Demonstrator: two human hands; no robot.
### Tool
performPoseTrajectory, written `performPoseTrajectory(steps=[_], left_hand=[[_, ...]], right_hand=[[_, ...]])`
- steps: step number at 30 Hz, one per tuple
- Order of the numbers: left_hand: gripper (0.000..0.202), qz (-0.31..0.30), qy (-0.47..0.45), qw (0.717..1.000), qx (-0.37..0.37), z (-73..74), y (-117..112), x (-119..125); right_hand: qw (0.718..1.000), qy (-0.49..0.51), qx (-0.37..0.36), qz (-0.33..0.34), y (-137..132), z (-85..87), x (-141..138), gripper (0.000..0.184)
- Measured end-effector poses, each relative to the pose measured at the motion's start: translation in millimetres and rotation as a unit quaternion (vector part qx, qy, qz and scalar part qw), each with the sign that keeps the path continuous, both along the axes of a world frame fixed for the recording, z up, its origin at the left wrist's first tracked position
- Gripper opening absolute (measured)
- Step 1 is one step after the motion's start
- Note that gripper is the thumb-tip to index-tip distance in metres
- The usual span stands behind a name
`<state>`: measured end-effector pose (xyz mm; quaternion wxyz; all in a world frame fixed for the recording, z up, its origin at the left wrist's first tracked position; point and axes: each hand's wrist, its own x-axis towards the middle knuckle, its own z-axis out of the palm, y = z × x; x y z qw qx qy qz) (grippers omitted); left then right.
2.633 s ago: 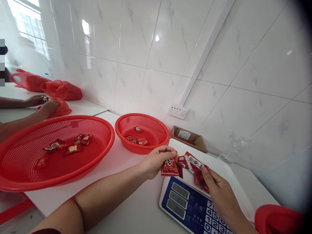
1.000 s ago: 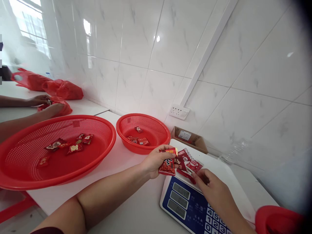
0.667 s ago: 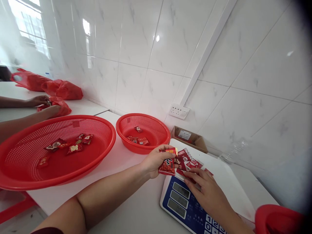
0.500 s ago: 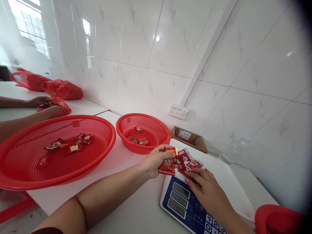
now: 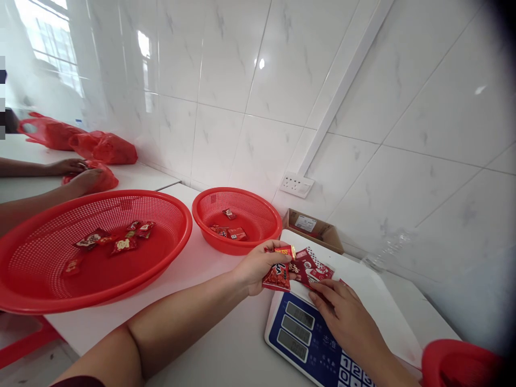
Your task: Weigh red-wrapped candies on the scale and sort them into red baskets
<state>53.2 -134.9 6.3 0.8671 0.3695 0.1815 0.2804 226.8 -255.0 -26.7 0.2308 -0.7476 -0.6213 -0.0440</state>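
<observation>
My left hand (image 5: 264,266) is closed around small red snack packets (image 5: 277,277), one with a gold end, above the near left edge of a white digital scale (image 5: 387,301). Dark red and patterned snack packets (image 5: 308,263) lie just past them on the weighing plate. My right hand (image 5: 342,309) bends over the scale, its fingertips closed at the near edge of these packets. The palm side of that hand is hidden. Below its fingers is the blue panel (image 5: 322,344) with displays and number keys.
A large red basket (image 5: 173,258) and a smaller one (image 5: 201,226) hold several packets. Behind the scale stands a cardboard box (image 5: 334,242). Another red container (image 5: 451,349) is at right. A co-worker's hands (image 5: 83,183) handle a red plastic bag (image 5: 107,180) at far left.
My right hand has shifted slightly right and the packets at its fingertips have moved a little. My left hand stays nearly still. The co-worker's hands have moved over the bag.
</observation>
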Motion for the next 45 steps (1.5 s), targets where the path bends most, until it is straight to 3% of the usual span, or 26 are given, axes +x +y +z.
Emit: performPoseTrajectory(steps=[5,11,16,23,26,35,41,45], left_hand=[[0.030,-0.003,-0.002,1.000,0.007,-2.9,1,2],[0.031,-0.011,0.010,1.000,0.006,-1.1,-2,1],[0.034,-0.053,0.017,0.997,0.059,-4.7,-7,1],[0.043,-0.087,0.024,0.992,0.093,-11.2,-14,3],[0.044,-0.087,0.027,0.991,0.100,-13.3,-13,4],[0.036,-0.057,0.036,0.993,0.096,-13.0,-8,5],[0.026,-0.126,0.106,0.964,0.208,-12.3,-13,-1],[0.006,-0.093,0.065,0.965,0.235,-13.0,-12,1]], right_hand=[[1.000,0.018,-0.002,-0.011,-1,0.5,0,0.044],[0.993,0.099,0.047,-0.036,-3,10.7,-9,0.049],[0.982,0.156,0.093,-0.044,-6,16.5,-19,0.048],[0.984,0.171,0.051,-0.004,-8,23.0,-25,0.037],[0.981,0.186,0.046,-0.017,-8,23.2,-23,0.038],[0.974,0.220,0.049,-0.029,-5,20.7,-19,0.039],[0.982,0.152,0.051,-0.097,-8,36.8,-35,0.051],[0.980,0.142,0.054,-0.130,-28,44.9,-50,0.066]])
